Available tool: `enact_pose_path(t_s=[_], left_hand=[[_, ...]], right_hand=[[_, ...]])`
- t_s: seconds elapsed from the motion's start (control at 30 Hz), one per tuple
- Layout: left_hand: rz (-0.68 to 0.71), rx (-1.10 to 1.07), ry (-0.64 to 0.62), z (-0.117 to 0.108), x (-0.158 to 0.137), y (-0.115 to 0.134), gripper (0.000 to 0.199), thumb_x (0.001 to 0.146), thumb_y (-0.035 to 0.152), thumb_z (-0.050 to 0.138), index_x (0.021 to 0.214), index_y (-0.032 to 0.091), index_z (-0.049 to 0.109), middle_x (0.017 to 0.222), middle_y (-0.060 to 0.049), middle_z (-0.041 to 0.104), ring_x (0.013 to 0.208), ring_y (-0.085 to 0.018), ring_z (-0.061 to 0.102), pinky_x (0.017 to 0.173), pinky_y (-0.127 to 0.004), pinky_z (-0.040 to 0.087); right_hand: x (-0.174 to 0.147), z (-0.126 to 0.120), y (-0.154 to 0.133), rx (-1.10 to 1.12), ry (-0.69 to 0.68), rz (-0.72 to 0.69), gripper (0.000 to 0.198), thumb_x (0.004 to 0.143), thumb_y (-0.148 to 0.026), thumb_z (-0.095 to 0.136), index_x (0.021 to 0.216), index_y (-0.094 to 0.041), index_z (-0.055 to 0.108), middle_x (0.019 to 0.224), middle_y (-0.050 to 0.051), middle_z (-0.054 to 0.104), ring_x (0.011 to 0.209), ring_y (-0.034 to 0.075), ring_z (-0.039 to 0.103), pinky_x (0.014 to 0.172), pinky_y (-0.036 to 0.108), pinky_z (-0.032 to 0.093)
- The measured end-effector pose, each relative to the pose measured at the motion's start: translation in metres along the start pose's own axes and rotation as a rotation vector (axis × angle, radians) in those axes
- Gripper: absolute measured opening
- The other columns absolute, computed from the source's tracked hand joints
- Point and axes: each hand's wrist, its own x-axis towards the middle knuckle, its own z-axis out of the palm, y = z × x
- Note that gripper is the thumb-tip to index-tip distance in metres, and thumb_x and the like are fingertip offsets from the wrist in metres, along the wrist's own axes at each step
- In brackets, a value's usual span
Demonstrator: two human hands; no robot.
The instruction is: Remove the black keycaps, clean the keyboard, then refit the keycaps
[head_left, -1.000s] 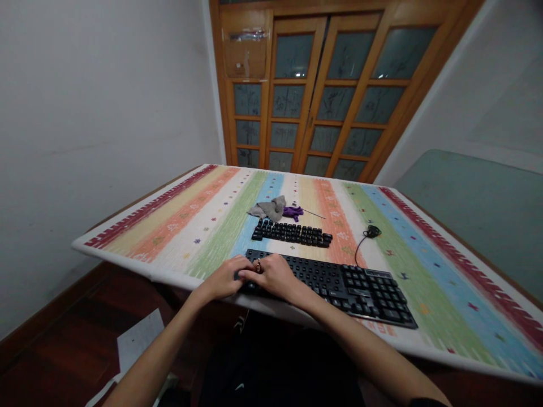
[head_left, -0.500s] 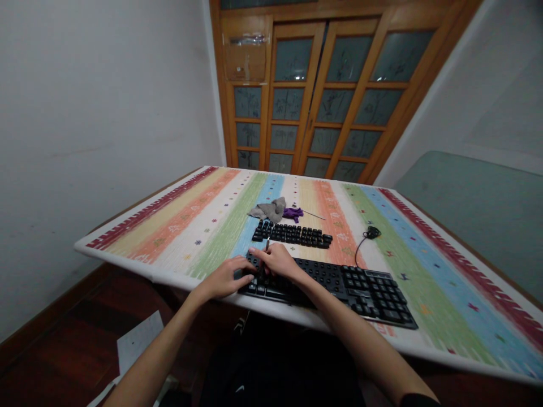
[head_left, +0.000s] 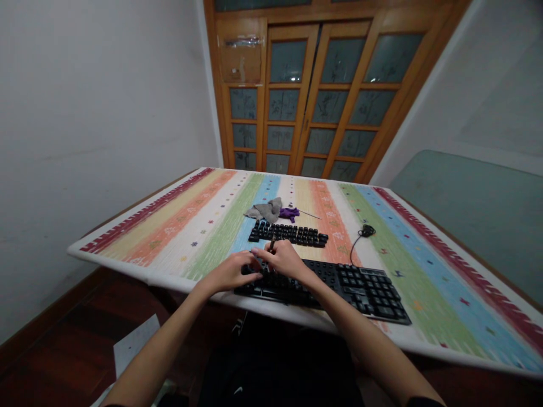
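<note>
My right hand pinches a slim, dark, stick-like tool over the long black keyboard; left hand curls just beside, grip contents I can't tell.

Keycaps behind the keyboard

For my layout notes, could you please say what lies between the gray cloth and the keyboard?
The head view shows rows of black keycaps between the gray cloth and keyboard.

Looks forward and down from the wearer's head (a single view), set close behind the near edge of the tabletop; takes in both far corners and, past the far edge, glazed doors.
</note>
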Motion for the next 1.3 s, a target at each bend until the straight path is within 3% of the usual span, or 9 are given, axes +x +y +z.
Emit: enact_pose_path(t_s=[0.13, 0.33, 0.67, 1.03, 1.3], left_hand=[[0.034, 0.115, -0.056, -0.008, 0.008, -0.002, 0.009, 0.081, 0.02, 0.064, 0.09, 0.017, 0.067, 0.093, -0.005, 0.067, 0.09, -0.019, 0.061, 0.085, -0.03, 0.049], [0.09, 0.252, 0.055, -0.017, 0.033, -0.023, 0.01, 0.086, 0.025, 0.061, 0.091, 0.019, 0.067, 0.096, -0.005, 0.062, 0.097, -0.02, 0.058, 0.09, -0.032, 0.047], [0.156, 0.608, 0.07, 0.001, 0.082, -0.061, 0.007, 0.082, 0.017, 0.062, 0.084, 0.015, 0.069, 0.097, -0.009, 0.062, 0.092, -0.022, 0.057, 0.083, -0.034, 0.048], [0.184, 0.721, 0.079, 0.006, 0.086, -0.075, 0.011, 0.084, 0.017, 0.059, 0.079, 0.014, 0.069, 0.099, -0.01, 0.061, 0.092, -0.022, 0.056, 0.078, -0.033, 0.049], [0.17, 0.712, 0.077, 0.006, 0.085, -0.075, 0.009, 0.084, 0.015, 0.06, 0.085, 0.013, 0.069, 0.1, -0.011, 0.061, 0.095, -0.022, 0.057, 0.08, -0.033, 0.05]], right_hand=[[-0.004, 0.0, 0.002, -0.076, 0.046, -0.057, 0.056, 0.091, -0.054, 0.056, 0.052, -0.015, 0.061, 0.045, -0.001, 0.054, 0.048, 0.011, 0.05, 0.053, 0.023, 0.031], [-0.011, -0.006, 0.013, -0.03, 0.147, -0.001, 0.057, 0.09, -0.058, 0.054, 0.051, -0.016, 0.059, 0.045, -0.001, 0.055, 0.047, 0.011, 0.051, 0.052, 0.023, 0.032], [-0.029, -0.003, 0.014, 0.028, 0.101, -0.012, 0.059, 0.089, -0.062, 0.054, 0.051, -0.017, 0.056, 0.045, -0.001, 0.055, 0.048, 0.011, 0.05, 0.051, 0.023, 0.034], [-0.031, 0.011, 0.017, 0.148, 0.089, 0.056, 0.056, 0.088, -0.062, 0.057, 0.055, -0.017, 0.06, 0.044, 0.0, 0.058, 0.039, 0.01, 0.052, 0.048, 0.022, 0.038], [-0.03, 0.017, 0.01, 0.086, 0.138, 0.003, 0.053, 0.087, -0.058, 0.06, 0.052, -0.017, 0.061, 0.043, 0.0, 0.057, 0.043, 0.011, 0.053, 0.05, 0.023, 0.037]])
